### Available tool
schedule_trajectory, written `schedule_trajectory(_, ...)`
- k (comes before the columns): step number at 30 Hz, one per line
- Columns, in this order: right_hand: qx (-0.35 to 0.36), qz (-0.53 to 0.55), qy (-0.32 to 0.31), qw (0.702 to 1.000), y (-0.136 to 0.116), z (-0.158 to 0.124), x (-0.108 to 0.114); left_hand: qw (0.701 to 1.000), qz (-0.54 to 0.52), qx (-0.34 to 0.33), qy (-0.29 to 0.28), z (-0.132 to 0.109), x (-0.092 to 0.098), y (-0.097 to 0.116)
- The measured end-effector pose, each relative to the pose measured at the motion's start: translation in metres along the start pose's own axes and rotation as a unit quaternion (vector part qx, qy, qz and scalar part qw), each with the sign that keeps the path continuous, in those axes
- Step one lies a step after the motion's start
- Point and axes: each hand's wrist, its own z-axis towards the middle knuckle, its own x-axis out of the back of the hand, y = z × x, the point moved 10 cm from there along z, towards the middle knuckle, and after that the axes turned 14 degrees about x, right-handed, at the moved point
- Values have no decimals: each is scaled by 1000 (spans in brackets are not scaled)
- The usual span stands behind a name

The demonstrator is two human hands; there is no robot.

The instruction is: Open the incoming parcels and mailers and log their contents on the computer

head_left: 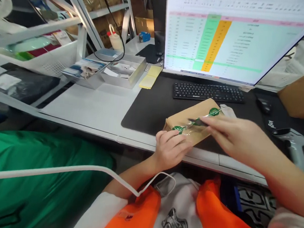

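Observation:
A small brown cardboard box [191, 117] lies on the black desk mat [149, 108] near the table's front edge, sealed with clear tape printed with green marks. My left hand [169, 148] grips the box's near left corner, fingers curled on it. My right hand [231, 134] reaches over the box from the right, fingers pressed together on a thin dark tool [197, 122] that lies against the tape along the top.
Behind the box are a black keyboard [208, 92] and a large monitor [234, 32] showing a spreadsheet. A mouse [263, 105] and a grey barcode scanner [293, 142] sit right. Metal trays [123, 71], yellow sticky notes [151, 77] and white baskets stand left. A green bag [31, 174] hangs below.

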Motion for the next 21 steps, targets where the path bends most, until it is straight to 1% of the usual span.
schedule_trajectory(2,22,-34,-51,998,-24,-2,-9,1000,23,18,3,-1,0,-3)
schedule_trajectory(3,28,-49,-67,996,-31,-2,-14,999,30,24,1,-1,0,-4)
schedule_trajectory(5,28,-73,-85,993,-34,-2,-20,999,34,27,-4,0,1,-5)
schedule_trajectory(10,18,-84,-112,990,-27,3,-23,999,16,27,2,2,4,-5)
schedule_trajectory(14,20,-87,-141,986,-31,1,-24,1000,2,24,9,3,2,-5)
schedule_trajectory(18,21,-107,-132,985,-35,4,-31,1000,-5,16,13,2,2,-3)
schedule_trajectory(19,18,-106,-130,986,-30,4,-32,1000,0,15,12,1,2,-3)
schedule_trajectory(20,7,-105,-131,986,-21,3,-31,1000,7,13,11,1,2,-3)
schedule_trajectory(21,-15,-105,-137,985,-5,-1,-29,1000,15,12,11,1,2,-2)
